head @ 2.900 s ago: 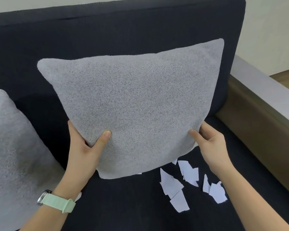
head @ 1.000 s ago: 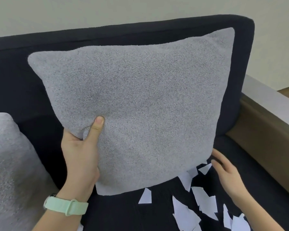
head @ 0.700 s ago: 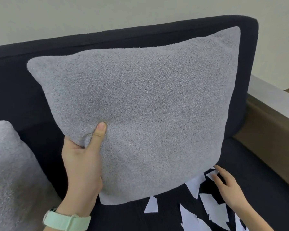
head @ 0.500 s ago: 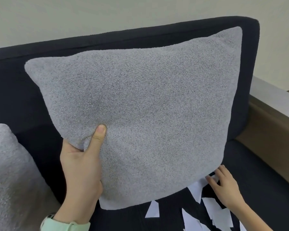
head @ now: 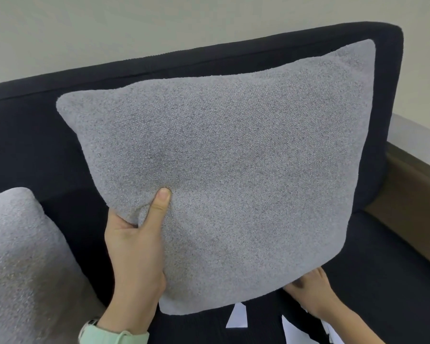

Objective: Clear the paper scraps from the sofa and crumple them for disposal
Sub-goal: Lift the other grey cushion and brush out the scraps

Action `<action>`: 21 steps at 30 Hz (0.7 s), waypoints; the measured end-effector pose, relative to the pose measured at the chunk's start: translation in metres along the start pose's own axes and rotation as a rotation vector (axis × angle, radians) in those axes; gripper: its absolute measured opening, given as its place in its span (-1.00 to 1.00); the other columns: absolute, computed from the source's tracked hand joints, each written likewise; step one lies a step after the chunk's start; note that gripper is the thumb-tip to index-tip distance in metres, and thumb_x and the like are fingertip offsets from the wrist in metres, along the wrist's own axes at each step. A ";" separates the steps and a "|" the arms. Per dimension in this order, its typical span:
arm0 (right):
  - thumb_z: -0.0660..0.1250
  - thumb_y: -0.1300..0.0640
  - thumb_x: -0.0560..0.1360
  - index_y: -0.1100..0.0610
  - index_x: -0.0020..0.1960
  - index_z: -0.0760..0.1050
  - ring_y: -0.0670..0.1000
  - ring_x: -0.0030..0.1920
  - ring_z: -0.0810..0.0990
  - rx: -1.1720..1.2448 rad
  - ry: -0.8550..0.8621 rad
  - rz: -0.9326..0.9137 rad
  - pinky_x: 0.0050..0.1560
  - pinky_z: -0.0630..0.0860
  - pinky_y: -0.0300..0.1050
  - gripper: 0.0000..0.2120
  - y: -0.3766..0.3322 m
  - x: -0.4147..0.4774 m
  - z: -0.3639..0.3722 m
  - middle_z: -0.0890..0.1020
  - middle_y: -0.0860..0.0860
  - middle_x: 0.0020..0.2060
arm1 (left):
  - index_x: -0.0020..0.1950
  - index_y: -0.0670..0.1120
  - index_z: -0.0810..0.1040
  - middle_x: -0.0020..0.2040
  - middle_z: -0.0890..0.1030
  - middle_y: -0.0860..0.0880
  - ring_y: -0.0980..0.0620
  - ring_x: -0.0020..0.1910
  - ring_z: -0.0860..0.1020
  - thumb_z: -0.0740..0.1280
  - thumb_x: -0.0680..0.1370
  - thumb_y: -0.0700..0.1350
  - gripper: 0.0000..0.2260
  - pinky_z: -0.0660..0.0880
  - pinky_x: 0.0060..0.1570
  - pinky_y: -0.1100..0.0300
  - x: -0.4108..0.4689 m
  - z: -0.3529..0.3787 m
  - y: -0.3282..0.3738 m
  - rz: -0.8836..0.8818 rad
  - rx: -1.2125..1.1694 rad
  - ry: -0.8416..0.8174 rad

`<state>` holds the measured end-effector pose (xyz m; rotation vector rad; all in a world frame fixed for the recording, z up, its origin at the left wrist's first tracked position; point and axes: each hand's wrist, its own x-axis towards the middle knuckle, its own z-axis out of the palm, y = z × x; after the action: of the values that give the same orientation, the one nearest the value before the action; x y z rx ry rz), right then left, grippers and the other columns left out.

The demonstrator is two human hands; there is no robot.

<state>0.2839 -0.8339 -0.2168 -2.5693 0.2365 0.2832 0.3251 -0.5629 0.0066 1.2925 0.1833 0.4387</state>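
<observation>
My left hand point(head: 134, 256) grips the lower left edge of a grey textured cushion point(head: 233, 170), thumb on its front, and holds it upright against the backrest of the dark sofa point(head: 23, 145). My right hand point(head: 313, 294) reaches under the cushion's lower right corner, low on the seat, with its fingertips hidden behind the cushion. White paper scraps point(head: 237, 316) lie on the seat below the cushion, and more scraps point(head: 293, 331) sit beside my right wrist. I cannot tell whether the right hand holds a scrap.
A second grey cushion point(head: 23, 269) leans at the left of the seat. The sofa's brown armrest point(head: 412, 194) with a grey top runs along the right. A pale wall point(head: 134, 26) stands behind the sofa.
My right hand let go of the cushion and slid down under its lower right corner among the scraps. My left hand tipped the cushion up and back; the view shifted upward.
</observation>
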 end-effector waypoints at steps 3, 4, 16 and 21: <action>-0.25 -0.69 0.19 -0.24 0.37 0.40 -0.12 0.48 0.18 -0.045 -0.075 -0.141 0.52 0.01 -0.09 -0.02 -0.017 -0.008 0.010 0.36 -0.25 0.38 | 0.27 -0.11 0.54 0.14 0.69 0.00 0.07 0.16 0.65 0.47 0.35 -0.06 -0.50 0.51 0.28 -0.05 0.000 0.001 0.001 -0.002 -0.004 0.008; -0.27 -0.68 0.19 -0.23 0.44 0.33 -0.10 0.52 0.13 -0.068 -0.097 -0.181 0.53 -0.03 -0.10 0.00 -0.021 -0.010 0.015 0.31 -0.23 0.44 | 0.27 -0.11 0.54 0.13 0.69 0.01 0.07 0.16 0.65 0.47 0.34 -0.06 -0.50 0.51 0.28 -0.04 0.000 0.001 0.001 -0.002 -0.004 0.011; -0.07 -0.19 0.67 -0.22 0.56 0.08 0.09 0.55 0.10 -0.500 -0.039 -0.755 0.51 0.01 -0.03 -0.54 -0.041 -0.065 0.091 0.11 -0.13 0.59 | 0.21 -0.06 0.56 0.09 0.70 0.04 0.09 0.14 0.65 0.46 0.38 -0.09 -0.59 0.52 0.26 0.00 0.000 0.000 0.001 0.010 0.022 -0.001; 0.39 -0.65 -0.23 -0.48 -0.28 0.50 -0.38 -0.04 0.58 0.000 0.544 -0.793 -0.25 0.39 -0.11 -0.43 -0.059 -0.066 0.110 0.31 -0.77 0.10 | 0.25 -0.09 0.54 0.09 0.70 0.04 0.11 0.13 0.66 0.46 0.40 -0.12 -0.58 0.54 0.23 0.05 -0.001 0.002 0.003 0.010 0.028 0.001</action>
<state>0.2171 -0.7183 -0.2627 -2.4594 -0.5841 -0.7028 0.3242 -0.5645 0.0102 1.3208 0.1844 0.4466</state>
